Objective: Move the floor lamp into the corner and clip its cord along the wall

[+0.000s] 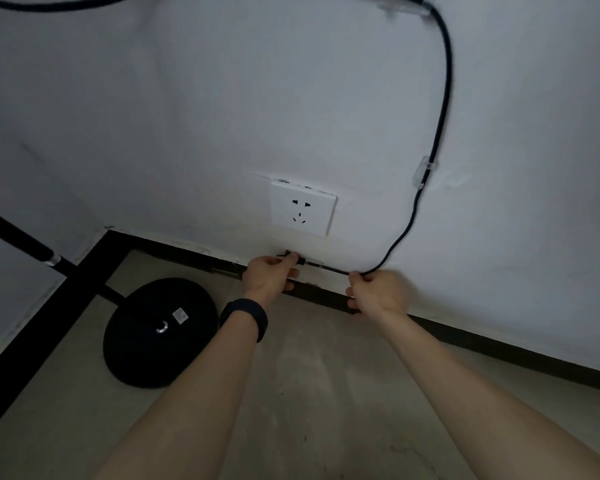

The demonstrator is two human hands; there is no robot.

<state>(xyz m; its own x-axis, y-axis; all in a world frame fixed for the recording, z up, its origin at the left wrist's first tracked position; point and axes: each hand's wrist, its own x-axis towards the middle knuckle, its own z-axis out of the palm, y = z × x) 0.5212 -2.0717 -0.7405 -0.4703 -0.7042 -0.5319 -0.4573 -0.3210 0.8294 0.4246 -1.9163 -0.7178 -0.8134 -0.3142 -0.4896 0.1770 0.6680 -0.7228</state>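
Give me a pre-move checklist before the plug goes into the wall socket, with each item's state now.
1. Plug held in left hand: ok.
2. Cord gripped by right hand just behind the plug: ok.
3. Wall socket free, nothing plugged in: ok.
4. Plug lined up with the socket holes: not ok, it sits below the socket plate.
5. Cord seated in the clear clip on the wall: ok.
6. Lamp base flat on the floor in the corner: ok.
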